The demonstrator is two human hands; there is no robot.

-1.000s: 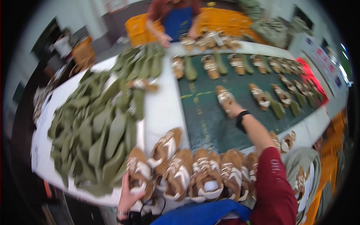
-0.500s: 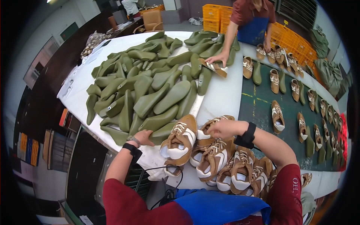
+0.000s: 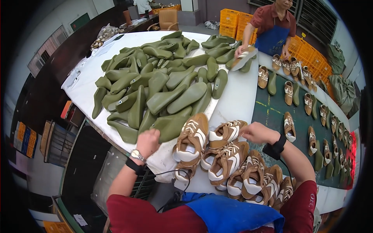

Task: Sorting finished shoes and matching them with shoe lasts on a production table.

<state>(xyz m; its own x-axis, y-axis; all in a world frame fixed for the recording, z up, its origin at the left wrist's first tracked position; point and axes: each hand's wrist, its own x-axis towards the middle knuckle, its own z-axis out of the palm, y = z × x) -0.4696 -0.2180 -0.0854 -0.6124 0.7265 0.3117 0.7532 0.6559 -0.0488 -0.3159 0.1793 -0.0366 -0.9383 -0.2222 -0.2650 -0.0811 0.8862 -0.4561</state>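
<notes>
Green shoe lasts lie in a large heap, and my left hand (image 3: 149, 143) is closed at the near end of one olive-green shoe last (image 3: 171, 125) on the front edge of it. My right hand (image 3: 261, 133) has its fingers pinched at the toe of a brown-and-white sneaker (image 3: 228, 134), which rests on top of other sneakers. Between my hands another sneaker (image 3: 192, 136) stands tilted with its toe pointing away. Several more matching sneakers (image 3: 254, 174) crowd together in front of my apron.
A green conveyor belt (image 3: 268, 112) on the right carries rows of sneakers and lasts. Across the white table (image 3: 233, 101) a co-worker (image 3: 274, 29) holds up a sneaker (image 3: 243, 58). Orange crates (image 3: 229, 23) stand behind. A black cable (image 3: 189, 174) loops near my apron.
My left hand has curled from spread fingers to closed beside the last. My right hand has shifted right to the sneaker's toe. The co-worker has raised a sneaker. The view has shifted slightly.
</notes>
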